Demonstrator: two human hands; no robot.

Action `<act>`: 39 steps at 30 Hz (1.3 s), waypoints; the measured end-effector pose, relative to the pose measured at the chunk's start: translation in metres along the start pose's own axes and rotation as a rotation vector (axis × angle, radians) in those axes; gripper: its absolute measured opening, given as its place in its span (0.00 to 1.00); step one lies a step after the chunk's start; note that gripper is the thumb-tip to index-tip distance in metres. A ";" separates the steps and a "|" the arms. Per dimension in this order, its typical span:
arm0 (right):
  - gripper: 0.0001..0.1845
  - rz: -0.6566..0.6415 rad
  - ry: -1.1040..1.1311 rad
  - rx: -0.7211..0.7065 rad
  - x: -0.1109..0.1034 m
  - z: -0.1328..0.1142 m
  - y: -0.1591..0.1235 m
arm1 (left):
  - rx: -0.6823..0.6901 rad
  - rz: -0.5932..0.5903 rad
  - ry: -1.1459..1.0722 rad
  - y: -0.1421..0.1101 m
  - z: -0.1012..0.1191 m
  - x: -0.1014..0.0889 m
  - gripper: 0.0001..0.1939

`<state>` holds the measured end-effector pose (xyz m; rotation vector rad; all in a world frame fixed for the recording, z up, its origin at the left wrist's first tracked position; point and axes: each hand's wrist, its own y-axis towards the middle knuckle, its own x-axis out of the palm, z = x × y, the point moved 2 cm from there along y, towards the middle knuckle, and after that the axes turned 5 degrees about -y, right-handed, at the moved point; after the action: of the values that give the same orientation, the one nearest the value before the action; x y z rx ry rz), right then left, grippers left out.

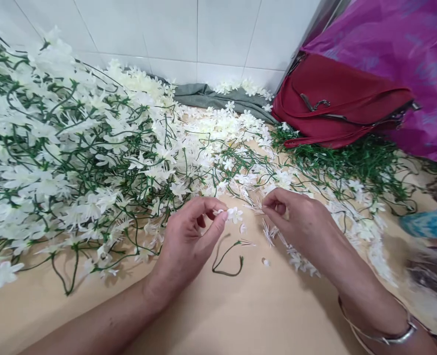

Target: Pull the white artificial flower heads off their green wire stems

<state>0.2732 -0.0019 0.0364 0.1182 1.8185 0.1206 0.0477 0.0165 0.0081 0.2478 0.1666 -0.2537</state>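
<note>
Between the thumb and fingers of my left hand is a small white artificial flower. My right hand has its thumb and fingertips pinched together beside some thin white stamens; whether it grips one of them is too small to make out. On the table below lies a bent green stem with white stamens at one tip. A small white petal piece rests to the right of it. More white stamens and small flowers lie under and beside my right hand.
A large heap of white flowers on green stems fills the left side. Loose white blossoms spread toward the tiled wall. At the back right are a red handbag, a purple bag and green stems.
</note>
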 end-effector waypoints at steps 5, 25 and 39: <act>0.06 -0.105 -0.043 -0.075 0.002 0.000 -0.001 | -0.067 0.018 -0.061 -0.001 0.000 0.000 0.06; 0.09 0.215 0.482 0.061 -0.003 -0.003 -0.003 | -0.295 0.019 -0.294 0.009 0.003 0.004 0.11; 0.12 0.113 0.678 -0.011 0.019 -0.036 -0.015 | -0.294 -0.069 -0.377 0.010 0.006 0.007 0.08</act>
<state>0.2330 -0.0149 0.0248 0.1881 2.4868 0.2753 0.0575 0.0230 0.0153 -0.1003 -0.1616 -0.3359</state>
